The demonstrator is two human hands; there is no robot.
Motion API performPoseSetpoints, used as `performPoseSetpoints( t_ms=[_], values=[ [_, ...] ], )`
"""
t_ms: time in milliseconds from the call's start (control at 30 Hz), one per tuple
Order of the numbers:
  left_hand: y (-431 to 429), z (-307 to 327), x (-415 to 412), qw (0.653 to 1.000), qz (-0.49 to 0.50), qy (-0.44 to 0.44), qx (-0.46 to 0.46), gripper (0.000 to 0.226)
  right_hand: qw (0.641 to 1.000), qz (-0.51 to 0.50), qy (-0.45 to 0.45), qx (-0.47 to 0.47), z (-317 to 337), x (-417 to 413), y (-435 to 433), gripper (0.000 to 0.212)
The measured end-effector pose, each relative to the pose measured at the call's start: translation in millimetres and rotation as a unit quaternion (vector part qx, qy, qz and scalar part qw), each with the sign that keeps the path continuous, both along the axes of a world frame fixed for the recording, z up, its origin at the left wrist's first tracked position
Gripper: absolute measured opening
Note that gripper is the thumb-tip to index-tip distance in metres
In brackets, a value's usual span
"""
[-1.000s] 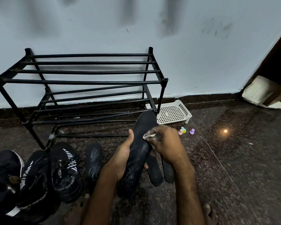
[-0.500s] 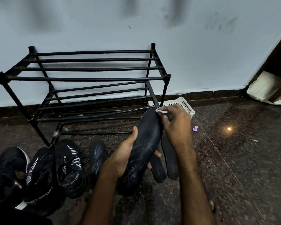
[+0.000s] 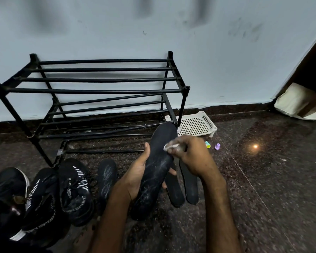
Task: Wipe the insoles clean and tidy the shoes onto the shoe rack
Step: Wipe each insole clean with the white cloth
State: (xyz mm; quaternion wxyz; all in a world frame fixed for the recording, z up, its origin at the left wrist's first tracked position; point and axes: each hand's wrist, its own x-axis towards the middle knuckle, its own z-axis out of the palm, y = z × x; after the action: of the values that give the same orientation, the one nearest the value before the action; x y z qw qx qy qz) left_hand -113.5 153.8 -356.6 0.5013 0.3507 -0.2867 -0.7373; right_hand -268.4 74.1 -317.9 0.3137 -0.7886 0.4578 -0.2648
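Left grip (image 3: 135, 178) clasps the black insole (image 3: 159, 161) tilted upward, so the right grip (image 3: 192, 156), pinching a white wipe (image 3: 170, 147), can scrub it.

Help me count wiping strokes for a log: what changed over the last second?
The right hand, pinching a small white wipe, slid up the long black insole to its far tip, then came back toward the middle. The left hand kept gripping that insole at its side. The black sport shoes, three loose black insoles and the black metal shoe rack stayed put.
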Motion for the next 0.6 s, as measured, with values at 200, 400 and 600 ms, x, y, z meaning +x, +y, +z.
performPoseSetpoints(
  t_ms=[200,400,600],
  values=[
    [-0.7,-0.8,2.7,1.000,-0.012,0.002,-0.001,0.078,0.985,-0.110,-0.020,-0.134,-6.4,3.5,-11.9,0.016],
    [-4.8,-5.8,0.8,0.999,0.007,0.044,-0.008,0.078,0.998,-0.010,-0.015,-0.053,-8.1,-2.7,1.0,0.015],
    [0.2,-8.4,6.0,1.000,-0.014,0.014,-0.006,0.078,0.974,-0.165,-0.052,-0.148,-7.4,-1.5,-14.2,0.019]
  ],
)
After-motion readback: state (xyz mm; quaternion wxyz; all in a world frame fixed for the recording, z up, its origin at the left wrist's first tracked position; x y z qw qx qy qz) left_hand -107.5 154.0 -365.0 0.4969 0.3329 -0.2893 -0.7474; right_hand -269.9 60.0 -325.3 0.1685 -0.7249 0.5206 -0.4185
